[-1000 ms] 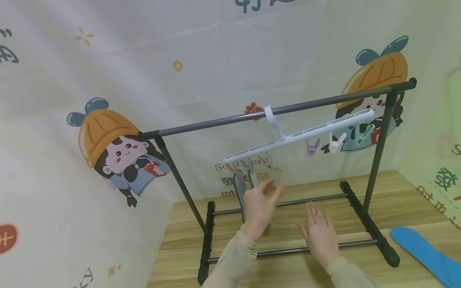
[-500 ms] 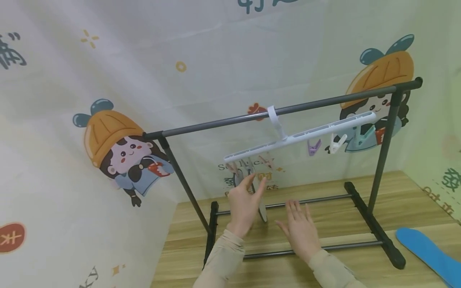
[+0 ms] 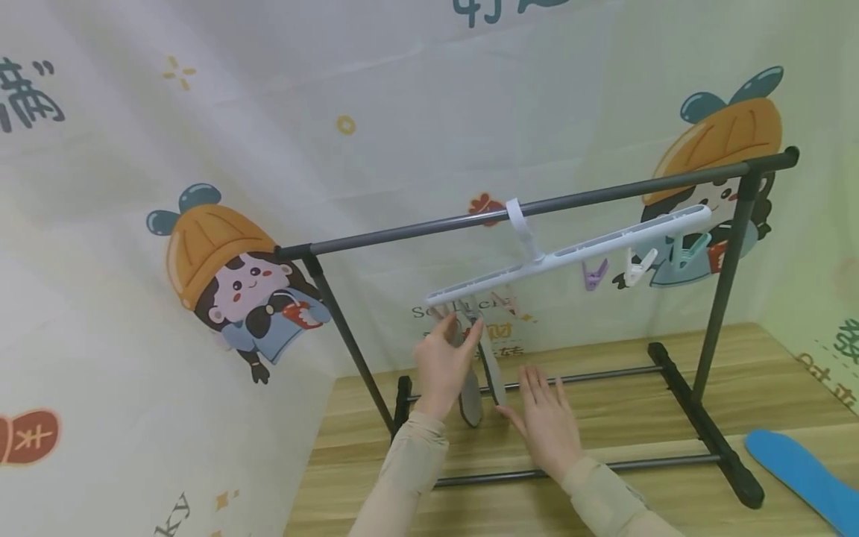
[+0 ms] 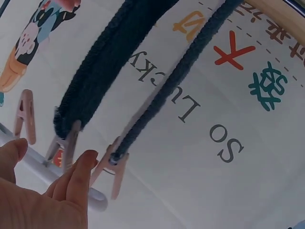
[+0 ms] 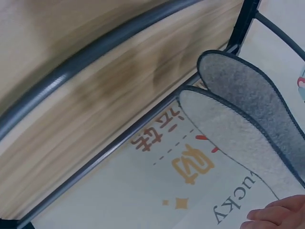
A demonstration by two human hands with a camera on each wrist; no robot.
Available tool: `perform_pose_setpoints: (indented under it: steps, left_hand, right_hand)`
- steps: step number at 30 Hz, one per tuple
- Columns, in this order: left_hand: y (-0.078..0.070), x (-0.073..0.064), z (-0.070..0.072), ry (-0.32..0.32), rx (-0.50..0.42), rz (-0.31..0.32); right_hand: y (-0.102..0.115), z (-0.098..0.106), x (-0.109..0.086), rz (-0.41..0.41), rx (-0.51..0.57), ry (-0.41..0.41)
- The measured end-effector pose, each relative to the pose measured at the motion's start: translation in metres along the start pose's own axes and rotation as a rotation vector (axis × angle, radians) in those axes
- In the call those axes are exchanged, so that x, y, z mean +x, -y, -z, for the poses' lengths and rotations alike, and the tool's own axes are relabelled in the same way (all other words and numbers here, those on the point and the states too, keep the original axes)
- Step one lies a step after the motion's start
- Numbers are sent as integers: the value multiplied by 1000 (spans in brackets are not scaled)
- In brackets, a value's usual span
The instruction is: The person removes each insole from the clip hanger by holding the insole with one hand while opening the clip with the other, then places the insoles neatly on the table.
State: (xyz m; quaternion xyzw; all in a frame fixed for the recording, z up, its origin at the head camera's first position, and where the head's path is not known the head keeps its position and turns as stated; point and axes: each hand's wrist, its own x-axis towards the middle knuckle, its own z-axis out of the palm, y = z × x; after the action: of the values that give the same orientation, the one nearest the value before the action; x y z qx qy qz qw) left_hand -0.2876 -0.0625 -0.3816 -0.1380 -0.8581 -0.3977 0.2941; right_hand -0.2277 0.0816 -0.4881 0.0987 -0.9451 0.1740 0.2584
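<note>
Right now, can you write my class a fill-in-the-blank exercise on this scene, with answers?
The insole lying on the table is coloured ____.
____ grey insoles hang from the white hanger.
The clip between the purple clip and the green clip is ____.
The hand nearer the hanger is the person's ____ one.
Missing words: blue; two; white; left.

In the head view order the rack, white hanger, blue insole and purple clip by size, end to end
Rack
White hanger
Blue insole, judged by its visible part only; the picture's edge cuts it off
Purple clip
</note>
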Motion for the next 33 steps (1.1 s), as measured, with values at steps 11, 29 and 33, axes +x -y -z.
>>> perform_pose_setpoints:
  steps: [11,29,33]
  left_hand:
    - [3,11,-21,38,-139,121]
    - [-3,26,-24,4,-127,153]
    - [-5,26,-25,-2,-125,135]
  right_hand:
    - [6,-2,9,0,-3,-17]
    - [11,-7,14,-18,8,-11]
    - [9,-9,16,-21,4,-28]
